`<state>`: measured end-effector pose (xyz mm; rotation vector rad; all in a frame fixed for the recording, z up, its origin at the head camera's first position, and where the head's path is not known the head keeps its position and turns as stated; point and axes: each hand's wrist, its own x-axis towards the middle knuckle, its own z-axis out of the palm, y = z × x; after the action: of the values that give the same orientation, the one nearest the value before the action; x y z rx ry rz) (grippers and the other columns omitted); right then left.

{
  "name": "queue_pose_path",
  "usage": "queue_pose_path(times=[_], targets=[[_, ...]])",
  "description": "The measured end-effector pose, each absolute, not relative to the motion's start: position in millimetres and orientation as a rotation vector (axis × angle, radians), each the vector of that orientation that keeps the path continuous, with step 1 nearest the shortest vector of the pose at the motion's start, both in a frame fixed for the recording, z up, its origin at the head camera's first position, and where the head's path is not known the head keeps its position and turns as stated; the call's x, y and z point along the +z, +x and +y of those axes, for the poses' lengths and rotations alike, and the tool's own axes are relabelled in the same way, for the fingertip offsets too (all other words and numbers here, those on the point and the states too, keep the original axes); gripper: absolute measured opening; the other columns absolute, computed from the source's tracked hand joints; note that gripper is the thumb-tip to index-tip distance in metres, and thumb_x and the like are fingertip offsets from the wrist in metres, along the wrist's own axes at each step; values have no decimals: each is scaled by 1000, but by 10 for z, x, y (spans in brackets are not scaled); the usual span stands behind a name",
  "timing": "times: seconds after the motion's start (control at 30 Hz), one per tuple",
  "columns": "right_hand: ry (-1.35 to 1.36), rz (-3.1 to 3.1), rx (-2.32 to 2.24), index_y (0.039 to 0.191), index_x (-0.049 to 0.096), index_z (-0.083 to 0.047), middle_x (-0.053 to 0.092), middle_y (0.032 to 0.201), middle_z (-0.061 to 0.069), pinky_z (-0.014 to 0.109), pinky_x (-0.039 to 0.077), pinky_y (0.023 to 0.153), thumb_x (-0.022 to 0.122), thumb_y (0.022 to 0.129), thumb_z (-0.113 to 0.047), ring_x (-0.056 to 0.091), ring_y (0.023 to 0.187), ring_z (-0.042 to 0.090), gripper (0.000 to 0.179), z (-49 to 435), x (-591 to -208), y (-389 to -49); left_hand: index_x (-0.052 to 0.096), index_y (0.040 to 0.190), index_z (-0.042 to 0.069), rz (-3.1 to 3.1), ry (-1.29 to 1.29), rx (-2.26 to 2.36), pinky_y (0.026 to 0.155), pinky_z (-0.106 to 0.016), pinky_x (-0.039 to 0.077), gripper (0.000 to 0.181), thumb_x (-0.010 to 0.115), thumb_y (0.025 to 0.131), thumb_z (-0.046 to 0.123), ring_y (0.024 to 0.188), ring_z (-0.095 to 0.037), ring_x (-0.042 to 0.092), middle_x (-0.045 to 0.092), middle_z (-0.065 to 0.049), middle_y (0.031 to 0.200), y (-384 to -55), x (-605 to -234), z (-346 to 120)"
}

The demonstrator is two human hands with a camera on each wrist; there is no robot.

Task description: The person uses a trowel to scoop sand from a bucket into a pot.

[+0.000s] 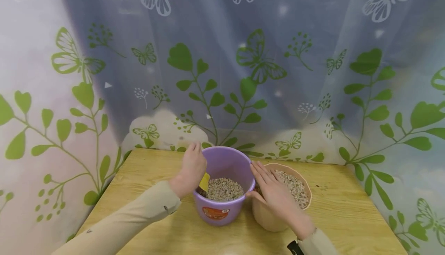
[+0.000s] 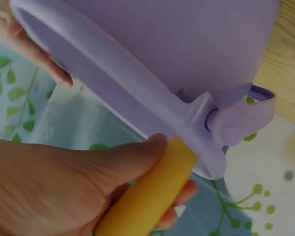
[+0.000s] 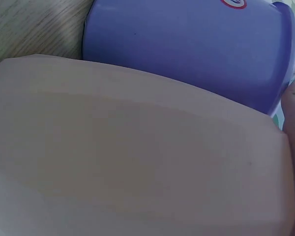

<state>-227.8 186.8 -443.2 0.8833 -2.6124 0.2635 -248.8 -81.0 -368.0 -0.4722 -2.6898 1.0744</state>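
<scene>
My left hand (image 1: 192, 166) grips a small yellow shovel (image 2: 150, 191) by its thick rounded handle, thumb on top, at the left rim of a purple bucket (image 1: 219, 213). The shovel's lower part reaches inside the bucket, against coarse tan granules (image 1: 224, 189). To the right stands a beige pot (image 1: 265, 214) holding similar granules. My right hand (image 1: 274, 191) lies across the pot's near left side with fingers extended, its fingertips and thumb right at the bucket's right rim. In the right wrist view the pot's wall (image 3: 137, 147) fills most of the picture.
Both containers stand side by side on a wooden table (image 1: 153, 193). A few specks lie on the table right of the pot. Behind, a curtain (image 1: 215, 23) printed with leaves and butterflies hangs close to the table's back edge. A purple handle lug (image 2: 241, 118) juts from the bucket's rim.
</scene>
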Motion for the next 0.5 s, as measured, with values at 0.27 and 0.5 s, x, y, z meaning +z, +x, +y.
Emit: queue_pose_path(times=[0.27, 0.5], targets=[[884, -2617, 268, 157, 31, -2, 26, 164, 15, 57, 30, 115, 42, 99, -63, 31, 149, 32, 85, 1853, -4466, -2298, 76, 107, 24, -2660, -540, 1252, 83, -33, 31, 26, 58, 99, 42, 88, -14, 45, 63, 8, 85, -2554, -3864, -718], [884, -2613, 295, 157, 30, -2, 25, 164, 15, 56, 30, 115, 44, 100, -61, 31, 149, 32, 83, 1868, -4476, -2295, 74, 94, 21, -2657, -551, 1200, 82, -35, 32, 22, 59, 99, 35, 78, -15, 44, 59, 6, 76, -2651, -3981, -703]])
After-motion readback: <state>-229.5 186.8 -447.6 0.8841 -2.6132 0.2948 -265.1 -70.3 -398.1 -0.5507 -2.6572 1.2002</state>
